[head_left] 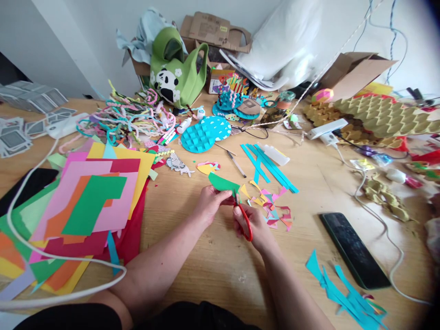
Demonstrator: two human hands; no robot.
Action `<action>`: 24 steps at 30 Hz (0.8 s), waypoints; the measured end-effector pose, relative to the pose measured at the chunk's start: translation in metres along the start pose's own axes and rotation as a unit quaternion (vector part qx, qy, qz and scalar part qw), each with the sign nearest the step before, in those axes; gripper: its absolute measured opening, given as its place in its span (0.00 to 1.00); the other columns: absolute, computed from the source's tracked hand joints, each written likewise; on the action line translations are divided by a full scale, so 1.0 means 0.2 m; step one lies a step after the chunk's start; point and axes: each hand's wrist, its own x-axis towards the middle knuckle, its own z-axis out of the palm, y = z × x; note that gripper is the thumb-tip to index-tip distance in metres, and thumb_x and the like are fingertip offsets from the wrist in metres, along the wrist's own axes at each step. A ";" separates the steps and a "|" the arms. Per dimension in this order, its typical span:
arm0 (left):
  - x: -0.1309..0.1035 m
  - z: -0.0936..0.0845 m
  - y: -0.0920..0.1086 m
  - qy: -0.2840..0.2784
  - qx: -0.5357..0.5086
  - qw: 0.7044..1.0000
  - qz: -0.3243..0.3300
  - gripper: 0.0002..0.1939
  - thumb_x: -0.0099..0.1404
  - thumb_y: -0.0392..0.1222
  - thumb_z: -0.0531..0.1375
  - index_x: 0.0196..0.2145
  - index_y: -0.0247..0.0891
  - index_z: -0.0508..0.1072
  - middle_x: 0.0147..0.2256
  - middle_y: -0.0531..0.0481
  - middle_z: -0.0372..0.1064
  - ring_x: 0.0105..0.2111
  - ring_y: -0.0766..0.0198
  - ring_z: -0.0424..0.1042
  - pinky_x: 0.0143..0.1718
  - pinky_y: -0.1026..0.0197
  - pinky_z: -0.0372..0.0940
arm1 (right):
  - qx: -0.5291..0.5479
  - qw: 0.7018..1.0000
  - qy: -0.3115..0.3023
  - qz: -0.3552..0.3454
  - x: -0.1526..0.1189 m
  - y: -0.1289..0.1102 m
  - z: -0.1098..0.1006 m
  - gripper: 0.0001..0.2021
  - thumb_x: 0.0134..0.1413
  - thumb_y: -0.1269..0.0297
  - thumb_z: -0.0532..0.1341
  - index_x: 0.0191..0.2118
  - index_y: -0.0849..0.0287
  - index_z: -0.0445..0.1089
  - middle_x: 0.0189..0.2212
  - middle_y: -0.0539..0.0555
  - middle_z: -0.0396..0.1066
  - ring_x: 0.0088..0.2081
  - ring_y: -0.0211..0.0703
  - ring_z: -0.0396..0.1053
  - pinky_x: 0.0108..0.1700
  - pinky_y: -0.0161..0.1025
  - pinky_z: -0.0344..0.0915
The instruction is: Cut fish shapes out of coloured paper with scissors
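Note:
Between its thumb and fingers, my left hand (213, 201) pinches a piece of green paper (222, 183) with a curved lower edge. My right hand (253, 223) is closed around red-handled scissors (247, 225), whose blades meet the right end of the green paper. Just right of the scissors lie small yellow, pink and blue paper scraps (271, 206). Beyond the hands are a fish-shaped cutout (208, 167) in yellow and pink, a pen (236, 164) and several blue paper strips (266, 167).
Stacked coloured paper (120, 192) covers the left side, crossed by a white cable (13, 220). A phone (354, 250) and blue offcuts (347, 293) lie at right. Pipe cleaners (134, 119), blue textured discs (198, 136), a green panda bag (178, 68) and egg trays (374, 117) stand farther back.

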 end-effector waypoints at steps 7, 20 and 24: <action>0.00 0.00 0.00 0.008 0.008 1.000 0.002 0.13 0.48 0.43 0.69 0.29 0.32 0.79 0.29 0.45 0.78 0.28 0.59 0.76 0.38 0.55 0.70 | 0.001 1.000 -0.005 -0.012 0.00 0.01 0.00 0.28 0.47 0.35 0.64 0.22 0.57 0.60 0.12 0.46 0.62 0.12 0.34 0.60 0.15 0.31 0.52; 0.00 0.01 0.01 0.003 0.019 1.000 0.005 0.13 0.48 0.44 0.69 0.28 0.31 0.78 0.28 0.44 0.77 0.28 0.60 0.75 0.38 0.56 0.70 | 0.011 1.000 0.001 0.006 -0.01 -0.01 0.01 0.28 0.45 0.35 0.64 0.22 0.57 0.61 0.13 0.47 0.64 0.13 0.34 0.62 0.15 0.30 0.53; -0.01 0.01 0.01 -0.004 0.020 1.000 0.007 0.12 0.49 0.44 0.68 0.28 0.31 0.78 0.28 0.45 0.77 0.27 0.60 0.75 0.38 0.55 0.70 | 0.011 1.000 0.001 0.007 -0.01 -0.02 0.01 0.28 0.46 0.35 0.64 0.22 0.57 0.61 0.13 0.47 0.64 0.13 0.35 0.62 0.16 0.31 0.55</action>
